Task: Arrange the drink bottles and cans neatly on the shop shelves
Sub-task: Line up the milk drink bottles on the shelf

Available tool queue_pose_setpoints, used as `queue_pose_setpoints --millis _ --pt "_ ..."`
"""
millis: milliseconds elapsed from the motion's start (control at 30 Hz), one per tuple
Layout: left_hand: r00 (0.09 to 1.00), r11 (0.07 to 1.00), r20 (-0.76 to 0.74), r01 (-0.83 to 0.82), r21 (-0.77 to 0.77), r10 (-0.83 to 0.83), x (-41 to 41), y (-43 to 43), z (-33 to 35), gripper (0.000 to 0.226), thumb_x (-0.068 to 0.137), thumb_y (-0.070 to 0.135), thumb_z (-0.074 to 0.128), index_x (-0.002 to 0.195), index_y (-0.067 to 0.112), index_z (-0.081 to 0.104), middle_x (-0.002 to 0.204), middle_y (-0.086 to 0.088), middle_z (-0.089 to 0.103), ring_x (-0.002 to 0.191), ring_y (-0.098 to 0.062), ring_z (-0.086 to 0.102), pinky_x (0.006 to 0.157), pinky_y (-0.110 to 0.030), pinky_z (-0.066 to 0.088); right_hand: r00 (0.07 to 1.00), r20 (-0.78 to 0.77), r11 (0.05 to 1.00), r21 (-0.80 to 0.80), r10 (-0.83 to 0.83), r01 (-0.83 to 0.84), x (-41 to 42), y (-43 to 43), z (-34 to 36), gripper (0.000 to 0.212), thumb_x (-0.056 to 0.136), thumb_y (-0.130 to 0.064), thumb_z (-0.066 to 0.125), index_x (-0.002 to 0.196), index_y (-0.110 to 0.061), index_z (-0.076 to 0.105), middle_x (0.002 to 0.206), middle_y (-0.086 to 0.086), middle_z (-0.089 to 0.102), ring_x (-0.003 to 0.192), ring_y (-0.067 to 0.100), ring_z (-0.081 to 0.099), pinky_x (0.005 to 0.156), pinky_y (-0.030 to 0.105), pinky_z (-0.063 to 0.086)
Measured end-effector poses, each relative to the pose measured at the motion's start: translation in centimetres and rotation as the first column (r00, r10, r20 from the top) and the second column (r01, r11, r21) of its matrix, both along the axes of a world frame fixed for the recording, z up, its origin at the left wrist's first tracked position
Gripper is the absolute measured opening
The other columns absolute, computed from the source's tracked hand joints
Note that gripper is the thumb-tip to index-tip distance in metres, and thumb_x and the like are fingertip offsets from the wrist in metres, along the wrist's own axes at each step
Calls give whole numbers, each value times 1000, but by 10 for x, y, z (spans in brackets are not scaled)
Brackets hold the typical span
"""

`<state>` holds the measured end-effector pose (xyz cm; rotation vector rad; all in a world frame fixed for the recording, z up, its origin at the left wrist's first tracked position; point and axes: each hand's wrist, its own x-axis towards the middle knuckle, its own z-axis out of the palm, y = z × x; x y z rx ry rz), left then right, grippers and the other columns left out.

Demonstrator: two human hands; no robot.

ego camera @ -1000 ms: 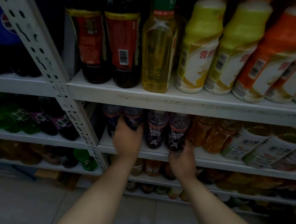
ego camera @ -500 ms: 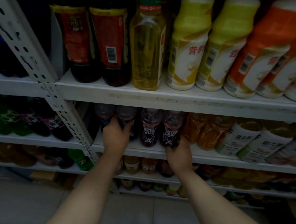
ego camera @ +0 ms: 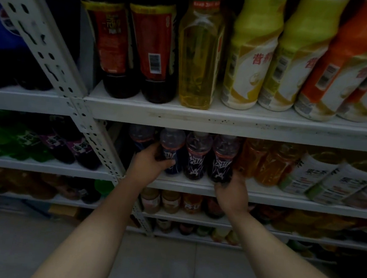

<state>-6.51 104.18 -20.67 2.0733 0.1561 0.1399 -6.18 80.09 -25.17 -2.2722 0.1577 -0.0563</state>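
Left hand (ego camera: 150, 163) clamped round second dark bottle (ego camera: 173, 143) mid-body, right hand (ego camera: 232, 192) curled round base of fourth dark bottle (ego camera: 223, 161); both stood on middle shelf (ego camera: 284, 200). Probably full, stiff, heavyish, slick plastic; best gripped at label.

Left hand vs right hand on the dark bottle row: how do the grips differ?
Left hand wraps the label zone of the second dark bottle; right hand curls round the base of the rightmost dark bottle. Left hand sits higher, inside the bay; right hand sits lower, at the front edge of the shelf. Shared: each grips one upright bottle in the same row.
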Motion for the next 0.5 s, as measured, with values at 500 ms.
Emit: queue_pose_setpoints --millis 500 --pt "915 902 152 -397 170 374 -27 -16 -20 42 78 27 72 115 10 64 99 -4 71 92 -21 66 76 -25 47 1000 9 1000 7 18 -18 0 -1 1 43 84 -17 62 124 -11 47 121 12 53 110 29 52 89 33 43"
